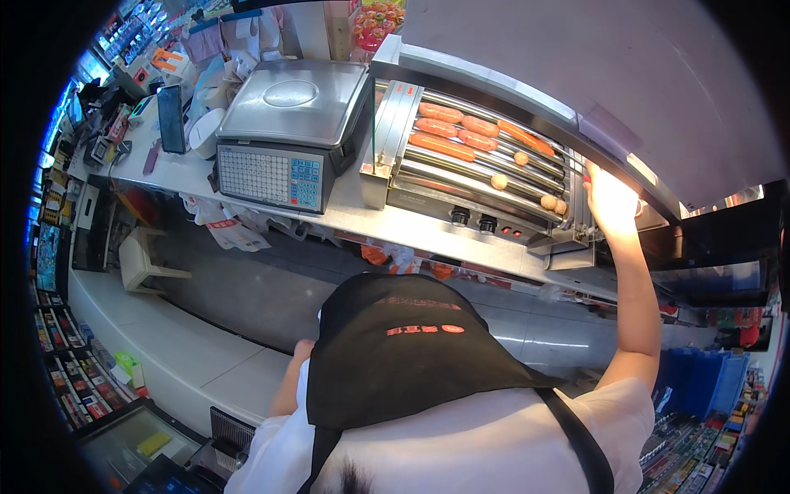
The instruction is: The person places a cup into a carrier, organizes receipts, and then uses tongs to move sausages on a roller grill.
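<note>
My right hand, washed out by the bright light, reaches to the right end of a hot dog roller grill. It holds a thin rod-like utensil with a bit of red near my fingers; its full shape is hidden. Several sausages lie across the steel rollers, some plump, some longer and orange. Small round balls rest on the rollers too, with a pair at the front right. My left arm hangs beside the black apron; the left hand itself is out of view.
A weighing scale with a keypad stands left of the grill on the counter. A metal-framed cover overhangs the grill's far side. Plastic bags hang under the counter. A pale stool stands on the floor at left.
</note>
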Tool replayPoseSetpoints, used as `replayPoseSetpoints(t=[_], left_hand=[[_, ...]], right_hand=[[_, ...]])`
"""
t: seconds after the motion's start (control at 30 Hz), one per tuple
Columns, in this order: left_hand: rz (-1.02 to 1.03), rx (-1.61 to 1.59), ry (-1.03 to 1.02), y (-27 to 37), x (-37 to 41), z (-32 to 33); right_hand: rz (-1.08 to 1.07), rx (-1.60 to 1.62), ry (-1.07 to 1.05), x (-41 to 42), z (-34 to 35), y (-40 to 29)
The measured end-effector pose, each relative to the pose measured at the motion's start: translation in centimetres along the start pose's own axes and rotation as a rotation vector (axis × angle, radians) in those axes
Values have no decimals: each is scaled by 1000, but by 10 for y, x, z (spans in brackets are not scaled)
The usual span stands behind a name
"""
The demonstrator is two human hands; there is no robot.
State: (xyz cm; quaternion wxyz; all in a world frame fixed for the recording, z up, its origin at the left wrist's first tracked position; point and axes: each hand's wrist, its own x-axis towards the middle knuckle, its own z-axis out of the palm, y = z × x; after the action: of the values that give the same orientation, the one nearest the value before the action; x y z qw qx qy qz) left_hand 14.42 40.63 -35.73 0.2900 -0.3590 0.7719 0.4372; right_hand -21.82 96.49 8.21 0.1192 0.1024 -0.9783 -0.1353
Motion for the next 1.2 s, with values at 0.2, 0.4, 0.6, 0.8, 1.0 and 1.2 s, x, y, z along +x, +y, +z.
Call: replayPoseSetpoints(t=[0.2,0.4,0.6,0.8,1.0,1.2], left_hand=[[-48,-336,23,78,40,-45],[49,-411,12,130,41,-47],[224,68,190,62,52,-11],[95,170,76,-66,108,26],[88,-93,51,-66,92,12],[115,-85,51,63,84,-14]], right_hand=[[-15,-60,40,11,-6,-3],[51,68,112,73,52,22],[203,147,38,108,33,-14],[219,60,-27,54,-8,-24],[75,-166,-168,-29,-73,-64],[-161,-212,-58,-23,-50,-66]])
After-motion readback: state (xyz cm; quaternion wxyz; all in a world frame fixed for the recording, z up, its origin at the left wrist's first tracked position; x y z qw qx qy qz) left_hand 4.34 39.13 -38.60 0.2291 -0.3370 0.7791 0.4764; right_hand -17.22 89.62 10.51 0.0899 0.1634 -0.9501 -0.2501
